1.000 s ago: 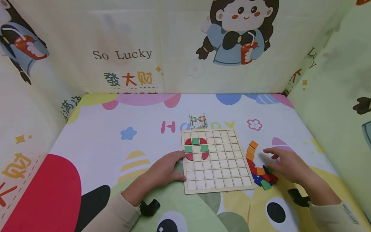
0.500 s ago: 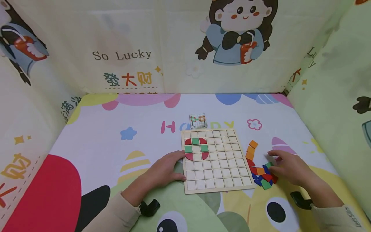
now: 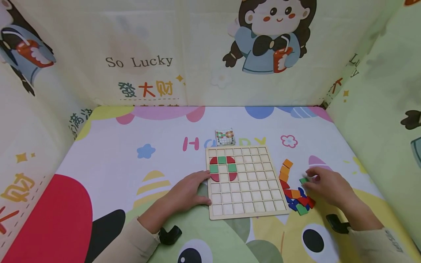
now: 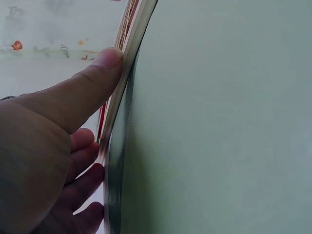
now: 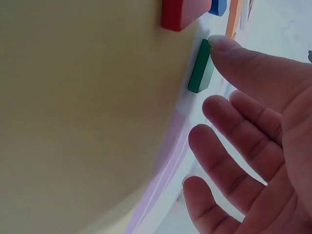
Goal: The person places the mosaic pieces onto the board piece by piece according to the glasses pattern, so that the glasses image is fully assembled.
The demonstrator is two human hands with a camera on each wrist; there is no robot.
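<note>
My left hand [image 3: 184, 191] rests against the left edge of a wooden grid board [image 3: 260, 186], thumb and fingertips spread along the frame. In the board's upper-left cells sit several rounded red tiles [image 3: 215, 178] and green square tiles [image 3: 232, 168], arranged in a ring. To the right of the board, my right hand [image 3: 332, 186] is over the tablecloth with its thumb tip touching a green square tile [image 5: 201, 68]. Its other fingers [image 5: 217, 158] are loosely bent, apart from that tile. The tile lies flat just beyond the loose pile.
A pile of red, blue, orange and green tiles [image 3: 302, 209] lies beside the board's right edge. Orange tiles [image 3: 284, 171] form a short line above it. A small pattern card [image 3: 225, 137] sits behind the board. Printed cloth walls [image 3: 197, 84] enclose the table at back and sides.
The green tile under my right thumb has come out of the pile, sliding away from me. My right hand shifted slightly with it; the left hand and board stayed put.
</note>
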